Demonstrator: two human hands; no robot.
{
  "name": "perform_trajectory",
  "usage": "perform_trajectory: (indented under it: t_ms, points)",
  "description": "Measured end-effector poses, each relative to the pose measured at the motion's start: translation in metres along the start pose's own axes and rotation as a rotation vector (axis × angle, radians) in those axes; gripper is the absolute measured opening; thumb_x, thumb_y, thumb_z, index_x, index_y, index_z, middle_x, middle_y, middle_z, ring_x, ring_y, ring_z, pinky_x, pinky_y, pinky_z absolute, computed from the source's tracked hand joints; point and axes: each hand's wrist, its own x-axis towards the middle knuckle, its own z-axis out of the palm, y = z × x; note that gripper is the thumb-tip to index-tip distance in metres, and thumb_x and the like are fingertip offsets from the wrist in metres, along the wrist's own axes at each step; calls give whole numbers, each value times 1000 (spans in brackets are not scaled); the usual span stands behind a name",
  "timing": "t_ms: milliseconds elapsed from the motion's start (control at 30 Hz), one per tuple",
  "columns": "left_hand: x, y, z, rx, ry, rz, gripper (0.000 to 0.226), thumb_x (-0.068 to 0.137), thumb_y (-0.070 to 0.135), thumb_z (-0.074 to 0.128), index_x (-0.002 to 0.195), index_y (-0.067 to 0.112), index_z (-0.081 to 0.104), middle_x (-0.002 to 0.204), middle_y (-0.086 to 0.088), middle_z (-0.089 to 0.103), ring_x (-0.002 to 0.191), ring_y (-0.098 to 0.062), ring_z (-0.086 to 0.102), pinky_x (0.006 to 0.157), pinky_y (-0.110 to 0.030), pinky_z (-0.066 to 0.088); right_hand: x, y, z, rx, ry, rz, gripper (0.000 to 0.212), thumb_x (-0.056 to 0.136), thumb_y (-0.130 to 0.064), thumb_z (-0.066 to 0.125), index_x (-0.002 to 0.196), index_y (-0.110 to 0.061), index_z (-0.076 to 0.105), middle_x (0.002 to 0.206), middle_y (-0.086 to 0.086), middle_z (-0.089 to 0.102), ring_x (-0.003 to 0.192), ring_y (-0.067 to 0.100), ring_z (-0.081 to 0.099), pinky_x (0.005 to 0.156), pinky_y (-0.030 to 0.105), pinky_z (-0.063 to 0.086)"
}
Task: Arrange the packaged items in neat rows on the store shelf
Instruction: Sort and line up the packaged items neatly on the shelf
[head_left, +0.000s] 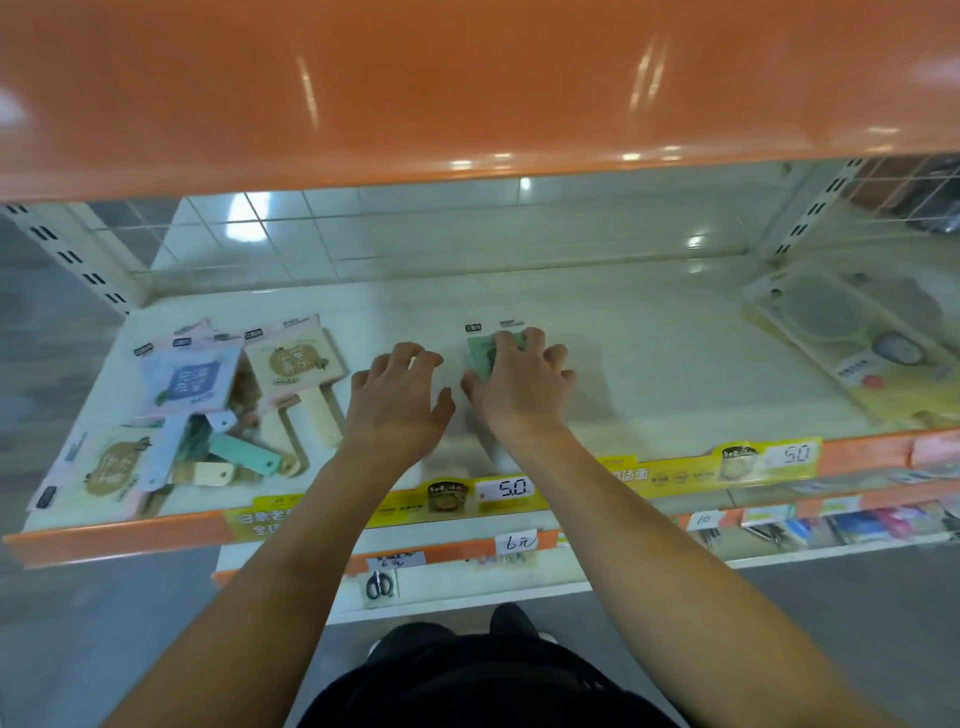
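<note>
Both hands are reaching onto the white shelf (649, 374), mid-width. The right hand (522, 387) is lying over a green packaged item (482, 356), fingers (535, 340) curling over its far edge and thumb at its near left side; motion blur is smearing the lower part of the pack, so the grip is probably a pinch, not certain. The left hand (397, 400) is hovering just left of it, fingers spread and loosely bent, holding nothing, and it is not touching the pack.

At the left end of the shelf a loose pile of packaged items (208, 410) is lying crooked and overlapping: pink and cream cards with pale handles poking toward the near edge. At the far right, clear-fronted packs (852, 338) are lying flat. Yellow price strips (506, 491) are running along the orange front lip.
</note>
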Motion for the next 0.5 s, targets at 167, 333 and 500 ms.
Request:
perform_trajectory:
  t_ms: [167,333,500]
  points:
    - [2,-2,3,-27,-7,24,41,92,38,50,130,23,49,136,2,43,125,-23,42,100,-39,32,1,2,2,-25,-54,-19,54,90,-59,49,133,-25,48,139,6,38,121,35,37,94,44,34]
    - [8,13,5,-66,-14,118,45,91,36,51,134,21,47,138,2,43,124,-23,45,100,-40,33,9,32,-22,169,-66,-159,40,96,-28,49,136,-21,51,139,5,48,125,29,47,102,42,40]
    - [16,30,7,-58,-63,207,47,90,33,53,134,19,46,142,-1,41,124,-23,47,99,-40,36,9,56,-35,42,-248,-378,40,87,-10,55,126,-22,60,134,1,55,116,29,56,95,42,46]
